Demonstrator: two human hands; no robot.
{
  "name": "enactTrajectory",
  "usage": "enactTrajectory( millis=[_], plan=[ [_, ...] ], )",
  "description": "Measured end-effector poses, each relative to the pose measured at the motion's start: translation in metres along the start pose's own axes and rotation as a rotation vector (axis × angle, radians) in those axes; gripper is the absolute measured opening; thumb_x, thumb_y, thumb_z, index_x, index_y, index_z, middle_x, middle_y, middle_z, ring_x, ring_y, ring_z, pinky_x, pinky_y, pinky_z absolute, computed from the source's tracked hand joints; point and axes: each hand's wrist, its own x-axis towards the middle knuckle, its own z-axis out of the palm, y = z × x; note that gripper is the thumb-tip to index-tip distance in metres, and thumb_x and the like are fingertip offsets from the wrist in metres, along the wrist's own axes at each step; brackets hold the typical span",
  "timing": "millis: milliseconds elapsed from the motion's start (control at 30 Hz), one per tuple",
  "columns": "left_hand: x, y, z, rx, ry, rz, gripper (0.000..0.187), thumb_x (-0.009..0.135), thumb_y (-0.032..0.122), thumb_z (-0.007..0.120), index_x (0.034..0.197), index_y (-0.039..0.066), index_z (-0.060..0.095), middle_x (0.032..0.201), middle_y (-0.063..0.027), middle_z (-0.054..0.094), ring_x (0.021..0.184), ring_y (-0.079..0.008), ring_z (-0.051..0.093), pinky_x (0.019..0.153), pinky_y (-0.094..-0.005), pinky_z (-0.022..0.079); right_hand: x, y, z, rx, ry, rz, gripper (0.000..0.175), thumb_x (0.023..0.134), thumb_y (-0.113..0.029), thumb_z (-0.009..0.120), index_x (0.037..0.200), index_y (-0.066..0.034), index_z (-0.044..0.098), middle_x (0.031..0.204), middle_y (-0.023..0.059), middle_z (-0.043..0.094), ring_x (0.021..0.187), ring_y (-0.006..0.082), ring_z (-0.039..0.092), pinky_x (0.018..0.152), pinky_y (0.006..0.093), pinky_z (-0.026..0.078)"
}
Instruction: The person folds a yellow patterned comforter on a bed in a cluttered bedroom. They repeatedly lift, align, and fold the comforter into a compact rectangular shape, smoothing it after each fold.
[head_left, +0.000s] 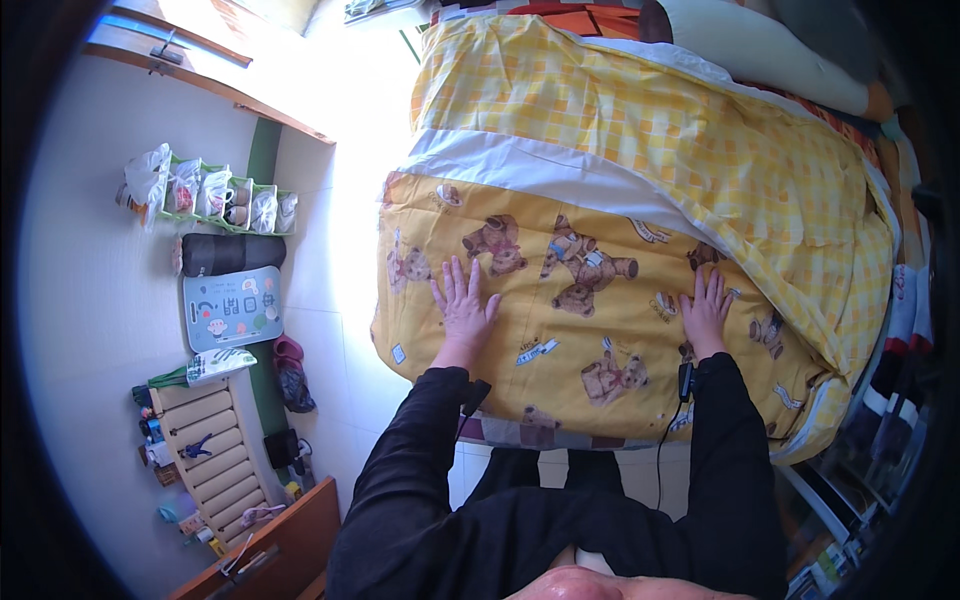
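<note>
Both palms face down on a yellow quilt cover printed with teddy bears, spread over a bed. My left hand touches the cloth toward its left side, with fingers spread. Farther right, my right hand also lies on it, fingers apart, near a printed bear at the fold. Beyond the bear print, a white band meets a yellow checked cloth, which is folded and rumpled along the right. Neither hand holds anything. Black devices with cables are at both wrists.
A checked bed sheet shows at the near bed edge. Long stuffed toys or pillows lie at the far right. Along the left wall stand a green shoe rack, a blue patterned board and a slatted rack. A wooden door is lower left.
</note>
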Motion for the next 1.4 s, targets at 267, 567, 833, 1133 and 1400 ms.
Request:
enactTrajectory(
  millis=[267,567,833,1133,1400],
  plan=[
    [0.028,0.011,0.006,-0.079,-0.093,-0.073,0.079,0.086,0.044,0.06,0.15,0.011,0.028,0.158,-0.0204,0.016,0.147,-0.0372,0.01,0.115,-0.0583,0.003,0.01,-0.022,-0.002,-0.021,0.187,0.057,0.067,0.093,-0.044,0.051,0.152,-0.0224,0.027,0.157,0.0173,0.019,0.145,0.0356,0.016,0.112,0.0641,0.007],
    [0.14,0.026,0.033,-0.025,-0.063,-0.327,0.087,0.085,0.053,0.056,0.151,0.005,0.024,0.158,-0.0195,0.017,0.147,-0.0349,0.009,0.116,-0.0554,0.003,0.03,-0.047,0.022,-0.061,0.272,0.127,0.068,0.091,-0.049,0.049,0.151,-0.0244,0.029,0.157,0.0166,0.019,0.143,0.0371,0.019,0.111,0.0656,0.003],
    [0.14,0.054,0.069,0.01,0.106,-0.252,0.09,0.087,0.049,0.054,0.149,-0.005,0.017,0.157,-0.0222,0.016,0.148,-0.0337,0.007,0.117,-0.0522,0.002,0.03,-0.058,-0.015,0.03,0.142,0.138,0.07,0.087,-0.048,0.055,0.148,-0.0197,0.034,0.154,0.0188,0.023,0.142,0.0397,0.019,0.109,0.0675,0.002],
    [0.146,0.058,0.066,0.03,0.026,-0.273,0.089,0.087,0.045,0.054,0.148,-0.007,0.016,0.157,-0.0226,0.016,0.147,-0.0359,0.009,0.117,-0.0507,0.004,0.241,-0.06,-0.164,0.262,0.781,-0.363,0.047,0.074,-0.008,0.072,0.118,-0.01,0.056,0.117,0.0163,0.057,0.106,0.0364,0.053,0.093,0.0426,0.043],
    [0.146,0.055,0.067,0.006,0.009,-0.273,0.089,0.086,0.045,0.054,0.148,-0.007,0.016,0.157,-0.0234,0.015,0.146,-0.0368,0.009,0.117,-0.0504,0.003,0.37,-0.054,-0.196,-0.144,0.624,-0.15,0.026,0.086,-0.014,0.052,0.11,-0.016,0.062,0.108,0.0101,0.066,0.111,0.0312,0.057,0.103,0.054,0.033]
  ],
)
